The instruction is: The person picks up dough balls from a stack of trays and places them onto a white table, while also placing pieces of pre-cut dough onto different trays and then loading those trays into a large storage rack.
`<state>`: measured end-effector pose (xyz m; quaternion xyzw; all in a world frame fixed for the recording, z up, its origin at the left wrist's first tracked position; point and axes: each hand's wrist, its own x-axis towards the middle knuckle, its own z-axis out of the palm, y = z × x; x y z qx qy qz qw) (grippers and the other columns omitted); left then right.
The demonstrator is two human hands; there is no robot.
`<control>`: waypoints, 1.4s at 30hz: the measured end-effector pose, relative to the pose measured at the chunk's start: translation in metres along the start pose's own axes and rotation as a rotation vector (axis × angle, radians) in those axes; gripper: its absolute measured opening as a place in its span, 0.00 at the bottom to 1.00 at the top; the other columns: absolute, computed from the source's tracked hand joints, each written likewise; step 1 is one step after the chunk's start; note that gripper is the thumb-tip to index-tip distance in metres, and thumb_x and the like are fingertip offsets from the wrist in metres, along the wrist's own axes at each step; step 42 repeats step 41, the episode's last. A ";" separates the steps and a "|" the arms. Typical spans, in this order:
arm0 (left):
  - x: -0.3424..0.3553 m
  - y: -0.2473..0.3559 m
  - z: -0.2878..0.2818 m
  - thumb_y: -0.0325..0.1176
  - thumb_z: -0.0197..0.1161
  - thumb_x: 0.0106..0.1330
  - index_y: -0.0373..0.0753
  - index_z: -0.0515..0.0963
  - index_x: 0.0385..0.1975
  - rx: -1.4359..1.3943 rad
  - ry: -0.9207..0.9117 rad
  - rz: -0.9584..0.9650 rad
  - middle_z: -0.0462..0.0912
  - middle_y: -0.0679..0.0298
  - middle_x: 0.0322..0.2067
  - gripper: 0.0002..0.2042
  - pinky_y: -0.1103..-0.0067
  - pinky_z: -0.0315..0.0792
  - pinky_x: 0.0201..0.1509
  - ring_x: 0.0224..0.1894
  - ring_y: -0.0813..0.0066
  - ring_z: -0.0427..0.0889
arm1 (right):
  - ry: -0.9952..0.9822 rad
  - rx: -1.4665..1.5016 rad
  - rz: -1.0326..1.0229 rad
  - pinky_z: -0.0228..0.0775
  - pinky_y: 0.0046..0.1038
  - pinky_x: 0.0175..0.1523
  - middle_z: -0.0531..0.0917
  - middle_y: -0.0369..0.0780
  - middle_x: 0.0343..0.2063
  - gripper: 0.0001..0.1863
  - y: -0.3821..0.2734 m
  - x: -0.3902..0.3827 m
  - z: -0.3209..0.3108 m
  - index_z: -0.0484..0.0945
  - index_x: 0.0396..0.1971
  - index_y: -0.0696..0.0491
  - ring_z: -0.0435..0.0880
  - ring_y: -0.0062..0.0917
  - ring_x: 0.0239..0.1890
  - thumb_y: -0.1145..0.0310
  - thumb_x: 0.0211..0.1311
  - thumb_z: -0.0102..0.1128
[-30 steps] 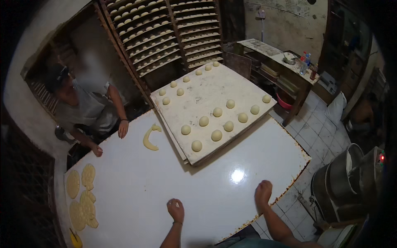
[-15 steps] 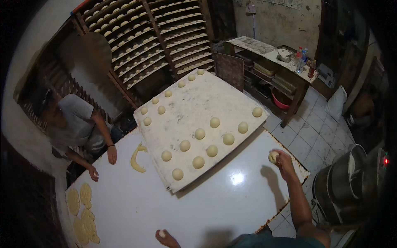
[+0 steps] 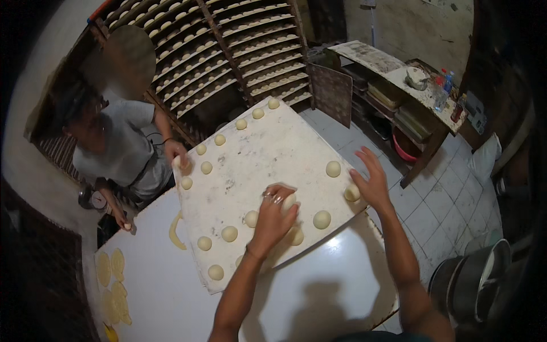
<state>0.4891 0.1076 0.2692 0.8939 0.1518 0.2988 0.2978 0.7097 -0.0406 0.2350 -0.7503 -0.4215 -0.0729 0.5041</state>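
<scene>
My left hand [image 3: 276,219] reaches over the floured board [image 3: 268,154], its fingers curled round a pale dough ball [image 3: 289,202]. Beneath that wrist, some of the balls in the near rows are partly covered. At the board's right edge my right hand [image 3: 371,181] is open, thumb and fingers spread. A dough ball [image 3: 352,194] sits just under its palm, and another ball [image 3: 333,169] lies to its left. Further balls, such as a ball [image 3: 322,219] near the front edge, stand in loose rows along the near and far-left sides.
A co-worker's hand [image 3: 176,157] holds a ball at the board's left edge. Flat dough pieces [image 3: 117,296] and a curved dough strip [image 3: 176,232] lie on the white table [image 3: 165,285]. Behind stand a loaded rack [image 3: 228,57] and a side bench [image 3: 393,62]; metal pots [image 3: 476,279] are at right.
Both my hands have come from the table's edges onto the board. My right hand has let go of its dough. The co-worker's hand has moved up to the board. The view has shifted.
</scene>
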 end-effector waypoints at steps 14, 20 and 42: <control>-0.269 0.007 -0.055 0.33 0.60 0.63 0.37 0.71 0.51 -0.108 0.263 -0.537 0.72 0.56 0.52 0.17 0.68 0.65 0.59 0.56 0.58 0.70 | -0.593 0.385 0.538 0.72 0.24 0.43 0.80 0.40 0.32 0.05 -0.079 -0.301 0.027 0.77 0.33 0.59 0.78 0.23 0.33 0.73 0.60 0.56; -0.576 -0.017 -0.130 0.37 0.60 0.63 0.39 0.71 0.51 -0.190 0.481 -1.002 0.76 0.62 0.48 0.18 0.72 0.68 0.55 0.50 0.66 0.75 | -1.029 0.470 -0.043 0.74 0.24 0.41 0.80 0.42 0.33 0.05 -0.182 -0.302 0.144 0.78 0.32 0.60 0.81 0.24 0.34 0.75 0.57 0.57; -0.741 -0.490 -0.616 0.35 0.62 0.55 0.44 0.67 0.51 0.194 1.597 -1.894 0.76 0.59 0.46 0.22 0.67 0.61 0.53 0.46 0.62 0.78 | -0.901 0.092 0.382 0.73 0.29 0.47 0.81 0.43 0.39 0.12 -0.376 -0.398 0.297 0.77 0.44 0.60 0.80 0.28 0.40 0.69 0.65 0.52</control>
